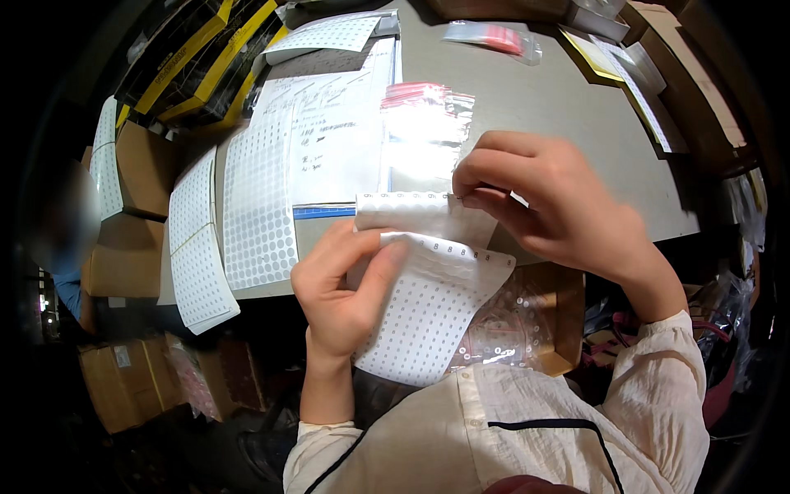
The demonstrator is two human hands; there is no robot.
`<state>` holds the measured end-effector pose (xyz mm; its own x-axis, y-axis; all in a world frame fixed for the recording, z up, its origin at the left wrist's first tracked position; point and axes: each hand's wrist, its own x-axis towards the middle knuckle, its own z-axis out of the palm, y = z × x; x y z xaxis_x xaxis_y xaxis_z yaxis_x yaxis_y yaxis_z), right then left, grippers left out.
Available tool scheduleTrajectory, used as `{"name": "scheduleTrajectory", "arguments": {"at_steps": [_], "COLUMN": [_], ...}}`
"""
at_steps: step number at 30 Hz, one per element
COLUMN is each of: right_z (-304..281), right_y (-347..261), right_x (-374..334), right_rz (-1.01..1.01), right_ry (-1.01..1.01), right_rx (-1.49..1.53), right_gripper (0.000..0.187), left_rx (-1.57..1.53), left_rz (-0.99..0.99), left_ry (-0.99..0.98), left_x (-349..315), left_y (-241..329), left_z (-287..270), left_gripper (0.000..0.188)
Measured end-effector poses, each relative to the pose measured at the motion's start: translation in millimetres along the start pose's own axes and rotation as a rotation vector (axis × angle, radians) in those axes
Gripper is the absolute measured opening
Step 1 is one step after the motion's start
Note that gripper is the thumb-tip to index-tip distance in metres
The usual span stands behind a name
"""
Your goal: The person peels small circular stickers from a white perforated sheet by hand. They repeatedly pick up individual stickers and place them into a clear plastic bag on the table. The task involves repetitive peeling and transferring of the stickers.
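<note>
Your left hand (339,292) pinches the sticker sheet (420,317) | your right hand (564,193) pinches, contents unclear | sheet likely light, flexible: hold its margins.

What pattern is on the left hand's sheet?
The sheet has rows of small dark marks on white; see head view.

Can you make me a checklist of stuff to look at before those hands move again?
1. Left hand holding the sticker sheet: ok, thumb on top.
2. Sticker sheet lying flat: not ok, it is bent and curled.
3. Right hand has a loose sticker pinched in its fingers: cannot tell, too small to see.
4. Clear bags with pinkish-red edges out on the table: ok, in front of the hands.
5. Cardboard box by the lap holding clear bags: ok, some are inside.
</note>
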<state>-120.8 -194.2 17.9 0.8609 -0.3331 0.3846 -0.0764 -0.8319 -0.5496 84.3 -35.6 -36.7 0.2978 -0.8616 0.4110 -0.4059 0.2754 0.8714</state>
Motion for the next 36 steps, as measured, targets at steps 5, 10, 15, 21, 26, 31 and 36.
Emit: {"name": "scheduleTrajectory", "arguments": {"at_steps": [5, 10, 15, 21, 26, 31, 36], "right_z": [3, 9, 21, -44, -70, -71, -50], "right_y": [18, 56, 57, 88, 92, 81, 66], "right_x": [10, 59, 73, 50, 0, -43, -38], "right_rz": [0.069, 0.300, 0.500, 0.721, 0.565, 0.777, 0.903], "right_ry": [0.129, -0.024, -0.243, -0.562, -0.115, 0.168, 0.083], "right_rx": [0.250, 0.776, 0.536, 0.340, 0.679, 0.423, 0.431], "right_gripper": [0.012, 0.013, 0.008, 0.010, 0.013, 0.019, 0.016], "left_rx": [-0.237, -0.224, -0.221, -0.218, -0.247, -0.275, -0.297], "left_rz": [-0.222, -0.246, -0.304, -0.300, -0.296, -0.284, -0.286], "left_ry": [0.029, -0.022, -0.026, -0.049, -0.052, -0.003, 0.055], "left_x": [2, 10, 9, 8, 9, 6, 5], "left_y": [-4, -4, -5, -3, -3, -4, -7], "left_z": [0, -3, -5, -7, -6, -2, -3], "left_gripper": [0.009, 0.009, 0.009, 0.008, 0.008, 0.010, 0.011]}}
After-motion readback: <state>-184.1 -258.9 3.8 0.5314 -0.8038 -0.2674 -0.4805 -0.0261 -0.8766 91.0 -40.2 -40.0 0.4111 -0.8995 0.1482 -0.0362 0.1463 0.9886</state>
